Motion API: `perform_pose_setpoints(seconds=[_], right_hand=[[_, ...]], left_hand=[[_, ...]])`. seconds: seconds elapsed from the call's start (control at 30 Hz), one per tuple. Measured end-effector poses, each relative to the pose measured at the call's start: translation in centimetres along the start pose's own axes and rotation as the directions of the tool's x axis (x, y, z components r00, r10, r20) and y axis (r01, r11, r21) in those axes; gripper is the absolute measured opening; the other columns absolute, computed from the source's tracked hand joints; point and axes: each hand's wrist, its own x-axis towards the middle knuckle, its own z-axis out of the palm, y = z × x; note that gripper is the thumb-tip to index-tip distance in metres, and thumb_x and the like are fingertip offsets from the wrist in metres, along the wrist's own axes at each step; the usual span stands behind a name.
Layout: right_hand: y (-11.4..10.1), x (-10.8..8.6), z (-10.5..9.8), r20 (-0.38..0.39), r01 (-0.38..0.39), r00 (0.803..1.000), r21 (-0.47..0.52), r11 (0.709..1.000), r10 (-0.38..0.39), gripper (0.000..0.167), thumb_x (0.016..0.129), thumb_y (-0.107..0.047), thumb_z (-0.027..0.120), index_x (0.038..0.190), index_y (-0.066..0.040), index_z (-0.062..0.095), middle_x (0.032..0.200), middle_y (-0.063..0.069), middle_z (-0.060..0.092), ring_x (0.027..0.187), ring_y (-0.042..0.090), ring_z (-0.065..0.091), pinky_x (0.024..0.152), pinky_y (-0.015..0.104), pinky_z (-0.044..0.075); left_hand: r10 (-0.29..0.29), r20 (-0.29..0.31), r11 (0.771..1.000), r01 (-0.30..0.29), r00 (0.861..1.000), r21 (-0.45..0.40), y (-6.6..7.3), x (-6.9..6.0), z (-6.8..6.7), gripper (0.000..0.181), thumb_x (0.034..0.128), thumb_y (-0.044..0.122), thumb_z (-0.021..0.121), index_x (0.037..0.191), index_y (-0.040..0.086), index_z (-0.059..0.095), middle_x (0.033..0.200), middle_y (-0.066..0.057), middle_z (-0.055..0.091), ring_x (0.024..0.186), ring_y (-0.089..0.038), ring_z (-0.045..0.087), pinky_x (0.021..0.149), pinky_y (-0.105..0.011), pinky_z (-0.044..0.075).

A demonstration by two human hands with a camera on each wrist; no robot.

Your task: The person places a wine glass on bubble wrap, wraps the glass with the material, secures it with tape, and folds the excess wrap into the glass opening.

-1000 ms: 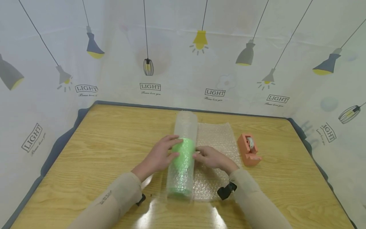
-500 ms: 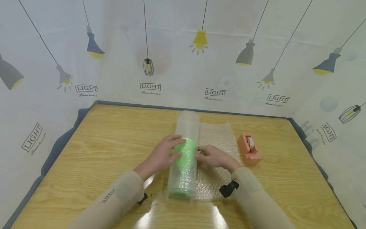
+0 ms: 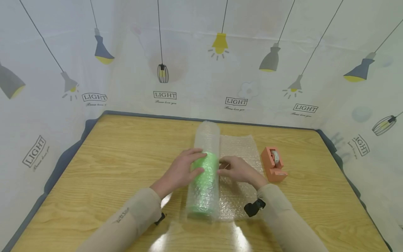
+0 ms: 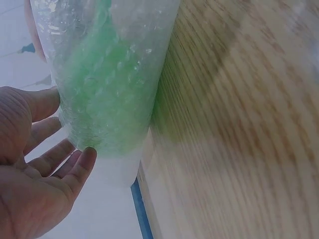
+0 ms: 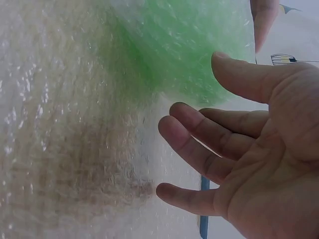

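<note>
A green object [image 3: 206,175], its kind hidden under the layers, lies inside a roll of clear bubble wrap [image 3: 206,138] on the table. My left hand [image 3: 181,171] rests on the roll's left side, and in the left wrist view its thumb and fingertips [image 4: 88,155] touch the wrap with the fingers loosely bent. At the roll's right side is my right hand [image 3: 237,170]. Its thumb and fingers are spread and relaxed in the right wrist view, the thumb close against the wrap. From under the roll a flat sheet of bubble wrap [image 3: 240,147] stretches to the right.
An orange tape dispenser [image 3: 274,164] with a roll of tape stands to the right of the sheet. The wooden table [image 3: 126,147] meets a curtain [image 3: 195,70] printed with lamps along its back and sides.
The wrapped roll has shifted slightly to the right over the flat sheet. Both hands have moved right along with it.
</note>
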Motion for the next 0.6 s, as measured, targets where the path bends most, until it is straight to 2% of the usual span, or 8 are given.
perform_pose_setpoints(seconds=[0.2,0.33,0.47,0.6], right_hand=[[0.7,-0.3,-0.3,-0.032,0.015,0.999,0.001,1.000,-0.015,0.047,0.097,-0.024,0.073,0.133,0.005,0.063,0.114,0.015,0.073,0.103,0.029,0.070,0.089,0.046,0.059],[1.6,-0.7,-0.5,-0.039,0.043,0.998,0.004,0.999,-0.043,0.045,0.100,-0.028,0.069,0.135,0.002,0.064,0.124,0.019,0.070,0.109,0.033,0.068,0.094,0.051,0.058],[2.2,-1.2,-0.8,-0.039,0.033,0.999,0.031,0.999,-0.032,0.041,0.105,-0.028,0.061,0.137,-0.002,0.064,0.133,0.019,0.067,0.117,0.037,0.065,0.099,0.055,0.055],[2.3,-1.5,-1.1,-0.042,0.007,0.999,0.025,1.000,-0.006,0.040,0.107,-0.031,0.057,0.138,-0.006,0.065,0.133,0.016,0.068,0.119,0.038,0.064,0.100,0.057,0.054]], left_hand=[[-0.003,-0.013,1.000,0.002,1.000,-0.021,0.2,0.3,0.4,0.056,0.0937,0.020,0.077,0.144,0.006,0.058,0.154,-0.013,0.051,0.143,-0.035,0.045,0.120,-0.054,0.036],[-0.010,-0.021,0.999,0.009,1.000,-0.040,0.5,0.4,0.5,0.057,0.0928,0.020,0.078,0.144,0.005,0.058,0.153,-0.011,0.053,0.142,-0.034,0.046,0.120,-0.053,0.037],[-0.010,-0.039,0.998,0.008,0.999,-0.057,0.6,0.6,0.9,0.056,0.0917,0.021,0.080,0.142,0.004,0.060,0.152,-0.011,0.055,0.141,-0.033,0.048,0.119,-0.051,0.038],[-0.001,-0.064,0.997,-0.004,0.998,-0.074,0.6,0.9,1.4,0.057,0.0896,0.021,0.082,0.138,0.002,0.062,0.150,-0.011,0.056,0.140,-0.033,0.049,0.118,-0.050,0.041]])
